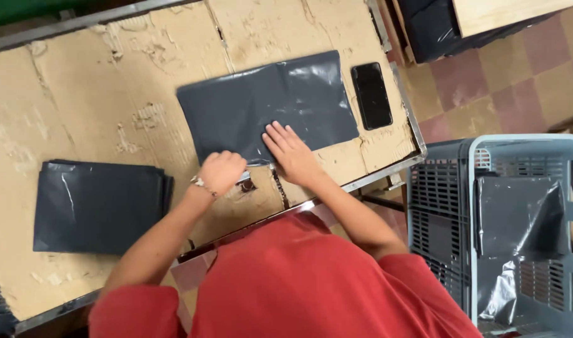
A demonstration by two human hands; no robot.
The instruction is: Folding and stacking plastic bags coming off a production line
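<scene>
A flat dark grey plastic mailer bag (268,103) lies on the cardboard-covered table (80,87). My right hand (291,152) presses flat on the bag's near edge, fingers spread. My left hand (221,172) is curled at the bag's near left corner, fingers closed around what looks like its flap or seal strip. A stack of the same dark bags (99,206) rests to the left of my left arm. I wear a red shirt and a bracelet on the left wrist.
A black phone (371,95) lies on the table right of the bag, near the metal table edge (411,119). A grey-blue plastic crate (524,238) on the tiled floor at right holds dark bags. A dark-wrapped wooden piece sits at top right.
</scene>
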